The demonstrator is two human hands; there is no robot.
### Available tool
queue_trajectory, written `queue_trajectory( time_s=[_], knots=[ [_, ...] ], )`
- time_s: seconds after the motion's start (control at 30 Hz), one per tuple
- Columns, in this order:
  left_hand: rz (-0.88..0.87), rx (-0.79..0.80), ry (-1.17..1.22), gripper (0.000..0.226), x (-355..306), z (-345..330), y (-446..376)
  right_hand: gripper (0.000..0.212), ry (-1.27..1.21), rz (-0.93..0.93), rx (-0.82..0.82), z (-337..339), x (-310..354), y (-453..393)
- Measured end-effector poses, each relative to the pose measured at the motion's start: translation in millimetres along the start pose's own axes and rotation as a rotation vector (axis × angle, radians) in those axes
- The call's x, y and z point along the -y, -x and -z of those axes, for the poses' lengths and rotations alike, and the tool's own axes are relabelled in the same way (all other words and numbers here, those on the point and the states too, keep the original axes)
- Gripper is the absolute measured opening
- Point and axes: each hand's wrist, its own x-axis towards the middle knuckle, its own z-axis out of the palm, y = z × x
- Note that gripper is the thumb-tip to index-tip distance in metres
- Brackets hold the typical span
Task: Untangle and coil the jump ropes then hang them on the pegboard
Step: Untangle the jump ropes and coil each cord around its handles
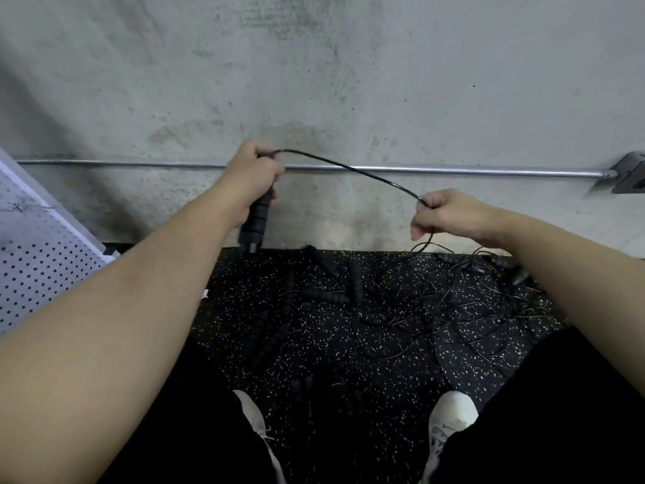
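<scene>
One jump rope is lifted clear of the rest: its black ribbed handle (256,218) hangs below the left hand (252,172), whose fingers are curled round the handle's upper end, and its thin black cord (352,167) arcs from the top of that fist across to the right hand (445,213). The right hand pinches the cord between thumb and fingers, and below the pinch the cord drops in a loop toward the floor. Both hands are raised in front of a grey concrete wall (349,64), with a metal conduit pipe (453,170) running along it just behind them.

On the black speckled rubber floor (401,396) below lies a tangle of other ropes (436,309), thin cords crossing over one another with several ribbed handles among them. A white pegboard (38,274) leans at the left edge. Two pale shoes (452,412) and black trouser legs show at the bottom.
</scene>
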Motion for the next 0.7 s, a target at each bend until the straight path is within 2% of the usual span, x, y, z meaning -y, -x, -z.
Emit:
queue_trajectory(
  time_s=[0.1, 0.2, 0.33, 0.4, 0.57, 0.7],
  knots=[
    [0.057, 0.1, -0.309, 0.056, 14.1, 0.5, -4.6, 0.025, -0.153, 0.009, -0.112, 9.7, -4.1, 1.7],
    [0.055, 0.237, -0.522, 0.065, 19.6, -13.9, 0.4, 0.019, -0.179, 0.031, -0.087, 13.5, -4.8, 1.8],
    [-0.077, 0.338, -0.66, 0.081, 6.7, -41.0, 15.4, 0.053, -0.126, 0.001, -0.102, 10.4, 6.2, -2.9],
    [-0.157, 0.388, -0.695, 0.086, -1.1, -55.1, 23.0, 0.056, -0.085, 0.0, -0.103, 5.3, 12.8, -5.8],
    [-0.305, 0.488, -0.626, 0.077, -10.5, -87.7, 34.9, 0.051, 0.234, 0.039, 0.068, -14.6, 30.3, -1.0],
    [-0.405, 0.499, -0.745, 0.064, -14.6, -98.1, 41.1, 0.044, 0.357, 0.049, 0.136, -18.8, 35.9, -0.2]
  ],
)
